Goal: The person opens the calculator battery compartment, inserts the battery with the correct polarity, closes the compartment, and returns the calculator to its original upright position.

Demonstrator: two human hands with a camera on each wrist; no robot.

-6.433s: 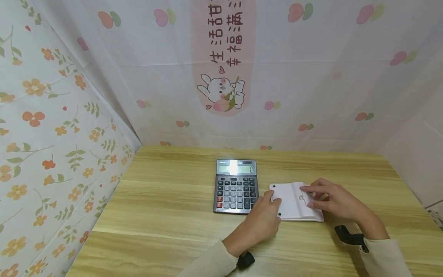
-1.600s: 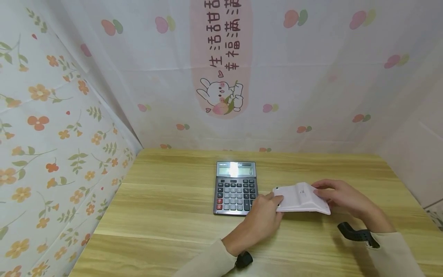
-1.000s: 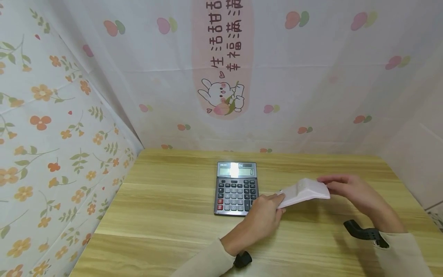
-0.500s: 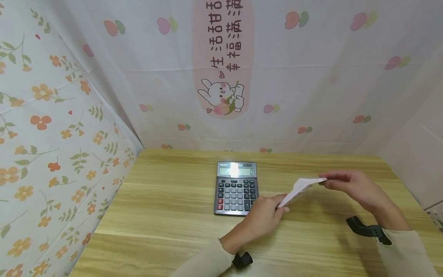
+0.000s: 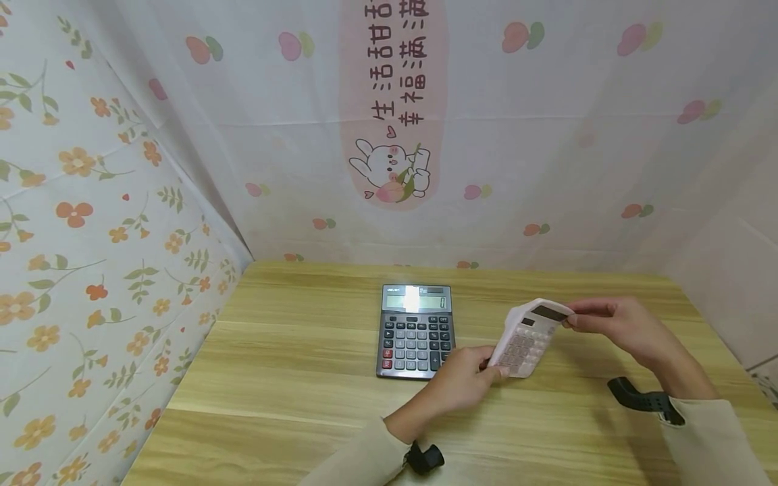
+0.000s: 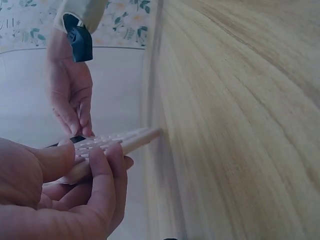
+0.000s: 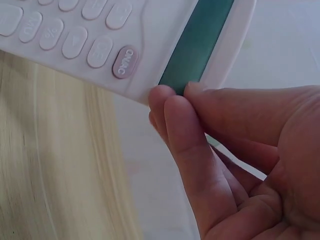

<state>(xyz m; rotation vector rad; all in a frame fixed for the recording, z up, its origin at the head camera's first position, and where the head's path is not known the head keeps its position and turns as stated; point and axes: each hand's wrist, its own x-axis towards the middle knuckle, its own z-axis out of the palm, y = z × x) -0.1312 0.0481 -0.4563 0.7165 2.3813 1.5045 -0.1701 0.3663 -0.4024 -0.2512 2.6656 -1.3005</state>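
A pale pink calculator (image 5: 524,343) is held tilted above the table, its keys and dark display facing the person. My left hand (image 5: 464,378) grips its lower left edge, thumb on the front, as the left wrist view of the calculator (image 6: 117,140) also shows. At the display end, my right hand (image 5: 626,331) pinches the upper right corner. Close up in the right wrist view, thumb and fingertips (image 7: 182,117) meet on that corner beside the display strip (image 7: 197,45) and the ON/AC key (image 7: 125,62). The calculator's back is hidden.
A dark grey calculator (image 5: 415,337) lies face up on the wooden table (image 5: 273,378), left of the pink one, its display reading 0. Patterned cloths (image 5: 516,155) hang behind and at the left. A black strap mount (image 5: 644,398) sits on the right wrist.
Earlier the pink calculator lay back side up on the table between both hands. It has been lifted and turned over, so its keys now show. The grey calculator has not moved.
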